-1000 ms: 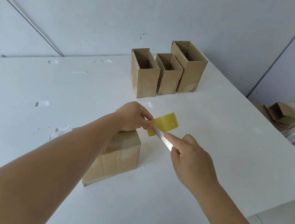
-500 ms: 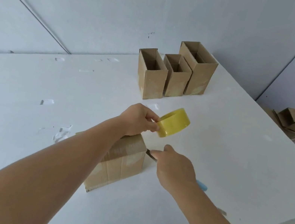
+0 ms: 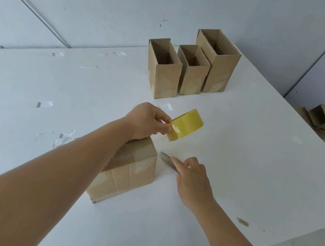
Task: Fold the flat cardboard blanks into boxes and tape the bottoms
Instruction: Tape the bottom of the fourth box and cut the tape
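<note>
A folded cardboard box (image 3: 127,171) stands bottom-up on the white table (image 3: 236,168), with clear tape across its closed flaps. Just above its far end, my left hand (image 3: 146,122) pinches a yellow roll of tape (image 3: 185,128) held in the air. My right hand (image 3: 192,180) grips a utility knife (image 3: 167,160) low over the table, right of the box, blade pointing toward the box's corner. Three finished boxes (image 3: 190,69) stand open-topped in a row at the back.
Bits of tape residue (image 3: 63,140) dot the table's left half. More cardboard pieces (image 3: 321,118) lie beyond the table's right edge, next to some cloth. A wall runs close behind the table. The table's near right edge drops off by my right forearm.
The knife, which was up at the tape by the roll, has come down with my right hand beside the box. My left hand keeps the roll raised, now free of the box.
</note>
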The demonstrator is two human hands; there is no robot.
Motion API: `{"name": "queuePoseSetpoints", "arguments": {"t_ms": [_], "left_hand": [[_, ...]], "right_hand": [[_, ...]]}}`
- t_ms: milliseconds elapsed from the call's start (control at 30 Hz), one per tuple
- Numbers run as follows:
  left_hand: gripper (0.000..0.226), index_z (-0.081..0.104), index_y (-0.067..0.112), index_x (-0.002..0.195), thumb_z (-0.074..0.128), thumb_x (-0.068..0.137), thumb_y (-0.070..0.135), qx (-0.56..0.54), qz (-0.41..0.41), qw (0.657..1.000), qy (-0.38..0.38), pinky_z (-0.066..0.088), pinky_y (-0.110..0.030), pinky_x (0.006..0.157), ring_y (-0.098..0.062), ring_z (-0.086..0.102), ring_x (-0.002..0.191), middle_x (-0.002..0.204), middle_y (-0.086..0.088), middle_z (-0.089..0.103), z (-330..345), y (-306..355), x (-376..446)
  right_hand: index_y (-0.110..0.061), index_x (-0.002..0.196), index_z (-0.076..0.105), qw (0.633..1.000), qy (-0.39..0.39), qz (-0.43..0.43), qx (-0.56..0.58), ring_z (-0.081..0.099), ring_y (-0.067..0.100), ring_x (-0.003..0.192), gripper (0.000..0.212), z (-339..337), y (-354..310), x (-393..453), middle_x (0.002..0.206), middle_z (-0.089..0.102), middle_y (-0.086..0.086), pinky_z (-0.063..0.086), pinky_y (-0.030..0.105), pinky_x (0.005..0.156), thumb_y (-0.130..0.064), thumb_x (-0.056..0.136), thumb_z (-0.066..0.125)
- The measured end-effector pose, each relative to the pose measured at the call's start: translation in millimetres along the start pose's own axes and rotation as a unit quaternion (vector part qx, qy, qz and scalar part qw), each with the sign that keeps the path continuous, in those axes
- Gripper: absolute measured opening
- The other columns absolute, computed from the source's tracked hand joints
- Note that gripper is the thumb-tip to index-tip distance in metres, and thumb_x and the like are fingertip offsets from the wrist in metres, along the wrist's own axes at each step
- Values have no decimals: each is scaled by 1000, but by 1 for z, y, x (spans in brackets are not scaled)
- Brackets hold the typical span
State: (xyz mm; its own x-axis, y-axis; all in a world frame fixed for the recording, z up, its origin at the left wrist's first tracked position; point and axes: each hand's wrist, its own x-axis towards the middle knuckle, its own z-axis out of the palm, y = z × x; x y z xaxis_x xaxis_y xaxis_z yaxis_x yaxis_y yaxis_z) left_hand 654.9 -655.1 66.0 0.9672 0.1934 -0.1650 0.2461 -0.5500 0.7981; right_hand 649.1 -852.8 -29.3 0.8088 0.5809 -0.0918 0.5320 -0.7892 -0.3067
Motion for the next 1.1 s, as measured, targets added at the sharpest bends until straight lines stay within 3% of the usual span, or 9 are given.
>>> {"name": "queuePoseSetpoints", "arguments": {"t_ms": [100, 200, 300, 400, 467, 533, 767, 967, 1100], "left_hand": [[12, 72, 34, 75, 75, 78, 24, -4, 1, 1000, 1, 39, -6, 48, 6, 50, 48, 58, 16, 66, -1, 1, -1], [12, 71, 34, 74, 75, 77, 23, -10, 3, 1000, 3, 41, -5, 50, 6, 51, 49, 58, 16, 66, 0, 1, -3], [9, 73, 31, 78, 76, 77, 23, -20, -1, 1000, 8, 41, -7, 51, 5, 52, 49, 60, 14, 67, 0, 2, -4], [9, 74, 28, 84, 77, 77, 23, -13, -7, 1000, 18, 45, -14, 59, -2, 56, 58, 70, 5, 70, 0, 3, -4], [10, 74, 28, 84, 78, 76, 23, -22, -11, 1000, 17, 49, -18, 66, -6, 59, 63, 76, -1, 72, 0, 4, -4], [10, 73, 30, 79, 78, 76, 21, -35, -10, 999, 10, 46, -12, 59, -1, 60, 59, 70, 5, 72, -1, 4, -5], [9, 72, 32, 80, 77, 77, 24, -32, -20, 999, -12, 43, -12, 55, 4, 61, 58, 64, 14, 70, 2, -1, -5], [9, 74, 28, 85, 71, 84, 19, -207, 7, 976, 66, 49, -15, 65, -1, 60, 63, 70, 9, 71, -4, 3, -6], [9, 74, 23, 85, 70, 85, 16, -249, 0, 965, 85, 52, -32, 81, -9, 60, 69, 73, 3, 71, -10, -2, -11]], "right_hand": [[-29, 140, 39, 998, 27, -13, 47, 41, 21, 114, 46, -6, -5, 5, 127, 46, -1, 39, 30, 95, -34, 95, 48], [-24, 128, 55, 969, 66, 2, 236, 47, 13, 111, 44, -17, -24, 9, 117, 54, -7, 38, 24, 91, -44, 89, 56], [-31, 97, 63, 893, 46, 68, 442, 56, 1, 94, 30, -28, -49, 13, 91, 60, -25, 38, 10, 74, -57, 83, 54], [-24, 79, 66, 799, 30, 146, 582, 61, 9, 90, 47, -31, -65, 23, 86, 68, -14, 45, 23, 79, -69, 70, 52], [-21, 71, 69, 748, 33, 178, 639, 63, 16, 85, 35, -31, -72, 28, 80, 70, -5, 48, 32, 80, -55, 73, 62], [-20, 60, 68, 712, 27, 187, 676, 59, 14, 67, 26, -32, -78, 29, 67, 66, -4, 49, 26, 59, -37, 80, 66], [-2, 91, 67, 671, 19, 219, 708, 64, 28, 79, 24, -24, -88, 31, 86, 70, 17, 52, 42, 76, -24, 88, 58], [-12, 83, 65, 666, 33, 231, 709, 62, 22, 72, 14, -15, -85, 29, 73, 67, 6, 52, 33, 63, -25, 89, 60], [-17, 77, 66, 661, 26, 229, 714, 64, 22, 71, 14, -10, -84, 29, 72, 68, 5, 53, 33, 62, -27, 86, 63]]}}
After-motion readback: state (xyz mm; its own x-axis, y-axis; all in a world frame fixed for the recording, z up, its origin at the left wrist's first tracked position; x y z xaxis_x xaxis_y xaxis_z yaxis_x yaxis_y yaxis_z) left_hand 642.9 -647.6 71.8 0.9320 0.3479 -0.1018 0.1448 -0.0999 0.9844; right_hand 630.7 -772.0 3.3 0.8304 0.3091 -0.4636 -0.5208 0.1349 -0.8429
